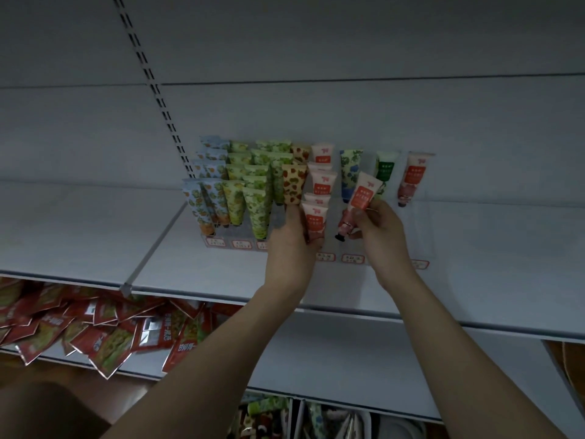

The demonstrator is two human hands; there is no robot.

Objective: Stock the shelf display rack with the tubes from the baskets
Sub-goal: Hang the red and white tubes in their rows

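— What are we holding?

— Our right hand (378, 224) pinches a pink tube (361, 198) by its middle, cap down, tilted right at the top. Our left hand (292, 236) curls round the front tube (314, 220) of the pink column in the rack (351, 259).

— Where does ours go?

— Probably that same column — just left of the right hand, long axis near upright. The baskets (297, 419) sit well below, under the shelf (474, 324).

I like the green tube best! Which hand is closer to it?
Right. The right hand holds a pink tube just below-left of the green tube; the left hand is farther left, at the front pink tube.
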